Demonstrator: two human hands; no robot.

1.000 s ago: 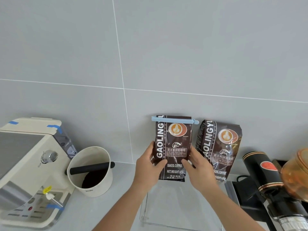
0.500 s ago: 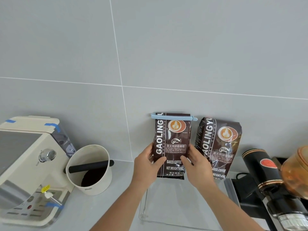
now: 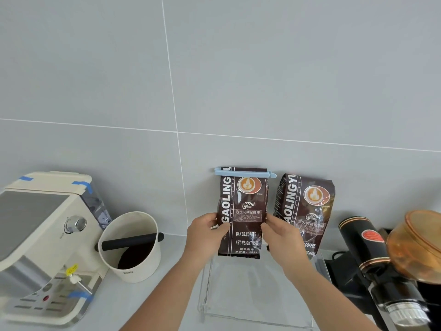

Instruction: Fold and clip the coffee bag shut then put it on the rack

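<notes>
Setting the clipped coffee bag [image 3: 242, 211] on the clear rack [image 3: 257, 314]

Fold and blue clip [image 3: 244, 173] are done — left hand [image 3: 205, 232] and right hand [image 3: 280, 235] pinch the bag's sides, upright beside a 2nd bag [image 3: 305, 211]; only letting go looks left.

Both hands [image 3: 243, 237] hold clipped coffee bag [image 3: 242, 211] upright.

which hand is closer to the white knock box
Left. The left hand grips the clipped coffee bag on the side facing the knock box; the right hand is on the bag's far side.
</notes>
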